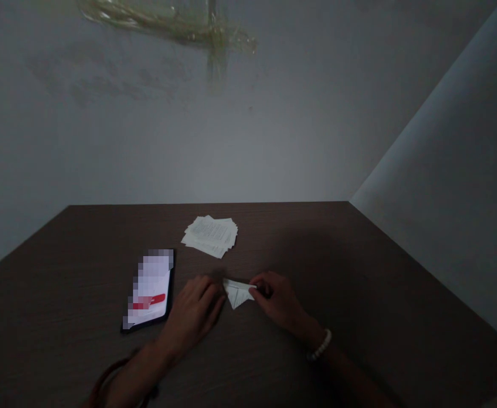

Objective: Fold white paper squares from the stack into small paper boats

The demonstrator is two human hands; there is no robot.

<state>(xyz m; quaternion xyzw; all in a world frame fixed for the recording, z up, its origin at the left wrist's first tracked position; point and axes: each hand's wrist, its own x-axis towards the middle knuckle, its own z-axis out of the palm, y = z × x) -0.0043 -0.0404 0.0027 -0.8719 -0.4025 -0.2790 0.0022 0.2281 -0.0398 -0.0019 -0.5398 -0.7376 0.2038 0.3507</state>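
Observation:
A small folded piece of paper (237,293), white with printed lines, lies between my hands over the table. It has a straight upper edge and a point facing me. My right hand (279,297) pinches its right corner between thumb and fingers. At the left corner rests my left hand (197,300), its fingers bent together against the paper; the fingertips are partly hidden. Beyond my hands sits a loose stack of printed paper sheets (211,236), fanned unevenly.
A phone (149,289) with a lit, partly blurred screen lies left of my left hand. The dark brown table (252,362) meets a grey wall (248,141) at its far edge, and another wall (461,170) runs along the right side.

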